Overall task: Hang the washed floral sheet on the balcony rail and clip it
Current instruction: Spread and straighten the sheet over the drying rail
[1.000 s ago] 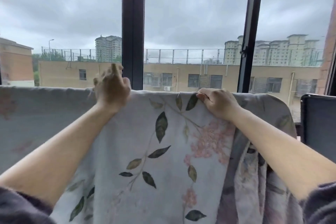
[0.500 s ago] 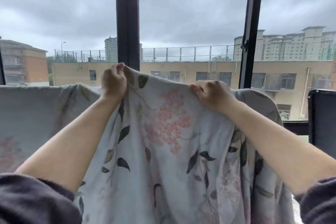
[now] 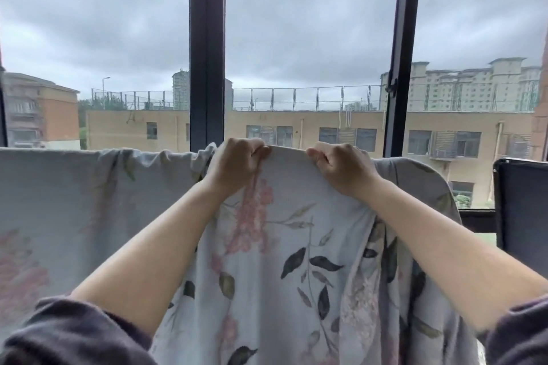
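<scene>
The floral sheet (image 3: 284, 261), pale grey with pink flowers and dark leaves, hangs in front of me across the whole width of the view. Its top edge runs level along the balcony rail, which the cloth hides. My left hand (image 3: 237, 166) grips a bunched fold of the top edge. My right hand (image 3: 341, 167) grips the same edge a short way to the right, so the cloth arches between the two fists. To the left the sheet shows its faded back side (image 3: 59, 201). No clip is in view.
Dark window posts rise behind the sheet, one in the middle (image 3: 207, 47) and a slanted one at the right (image 3: 400, 53). A dark panel (image 3: 522, 207) stands at the right edge beside the sheet. Buildings and grey sky lie beyond.
My hands have moved closer together and right along the top edge. More cloth has been drawn up, so the pink flower now hangs below my left hand.
</scene>
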Demonstrator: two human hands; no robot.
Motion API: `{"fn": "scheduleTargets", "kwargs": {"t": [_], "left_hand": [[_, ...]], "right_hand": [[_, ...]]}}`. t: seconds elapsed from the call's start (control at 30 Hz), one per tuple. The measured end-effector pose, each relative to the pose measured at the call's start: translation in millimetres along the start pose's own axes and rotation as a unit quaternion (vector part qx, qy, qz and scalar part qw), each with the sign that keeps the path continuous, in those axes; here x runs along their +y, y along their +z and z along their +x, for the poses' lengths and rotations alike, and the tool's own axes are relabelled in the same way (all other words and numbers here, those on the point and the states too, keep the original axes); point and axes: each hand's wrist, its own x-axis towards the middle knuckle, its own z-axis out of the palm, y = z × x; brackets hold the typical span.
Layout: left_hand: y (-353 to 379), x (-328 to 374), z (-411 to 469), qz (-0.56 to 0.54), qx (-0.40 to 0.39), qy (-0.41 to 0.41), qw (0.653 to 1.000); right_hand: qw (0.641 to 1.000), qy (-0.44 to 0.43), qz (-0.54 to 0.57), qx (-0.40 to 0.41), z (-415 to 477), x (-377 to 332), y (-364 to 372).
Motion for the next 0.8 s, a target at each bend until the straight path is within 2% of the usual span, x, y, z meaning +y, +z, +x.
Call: {"fn": "scheduleTargets", "kwargs": {"t": [0.07, 0.1, 0.13, 0.2, 0.23, 0.27, 0.3, 0.33, 0.4, 0.47, 0.53, 0.6, 0.7, 0.77, 0.8], "left_hand": [[-2, -6, 6, -0.054, 0.056, -0.068, 0.995], [-4, -8, 9, -0.097, 0.100, -0.130, 0.982], [-9, -8, 13, -0.163, 0.157, -0.211, 0.951], [-20, -7, 19, -0.314, 0.267, -0.372, 0.832], [-24, -9, 21, -0.339, 0.302, -0.425, 0.783], [-25, -9, 23, -0.324, 0.310, -0.446, 0.775], [-25, -8, 23, -0.279, 0.299, -0.427, 0.807], [-23, -4, 22, -0.216, 0.270, -0.377, 0.859], [-13, 11, 15, -0.079, 0.176, -0.223, 0.956], [0, 29, 10, 0.019, 0.062, -0.073, 0.995], [14, 44, 5, 0.086, -0.029, 0.013, 0.996], [19, 49, 3, 0.069, -0.034, 0.030, 0.997], [16, 38, 7, -0.035, 0.025, -0.022, 0.999], [9, 33, 10, -0.109, 0.081, -0.110, 0.985], [6, 31, 11, -0.165, 0.116, -0.170, 0.965]], "right_hand": [[1.000, 0.014, -0.012, 0.000, -3, 7, -6], [1.000, 0.025, -0.014, -0.004, -3, 10, -8], [0.999, 0.036, -0.012, -0.013, -5, 15, -9], [0.998, 0.048, -0.010, -0.032, -7, 22, -10], [0.998, 0.048, -0.010, -0.033, -8, 24, -9], [0.998, 0.048, -0.007, -0.025, -8, 27, -7], [0.999, 0.052, 0.000, -0.012, -8, 29, -5], [0.998, 0.056, 0.004, 0.000, -8, 29, -4], [0.998, 0.056, 0.003, 0.013, -7, 27, -2], [0.999, 0.047, 0.015, 0.010, -6, 23, 0], [0.999, 0.043, 0.028, 0.011, -6, 19, 1], [0.999, 0.040, 0.026, 0.025, -7, 15, 1], [0.997, 0.043, 0.033, 0.062, -1, 5, 2], [0.993, 0.036, 0.099, 0.061, 6, -9, 2], [0.988, 0.026, 0.139, 0.059, 9, -15, 1]]}}
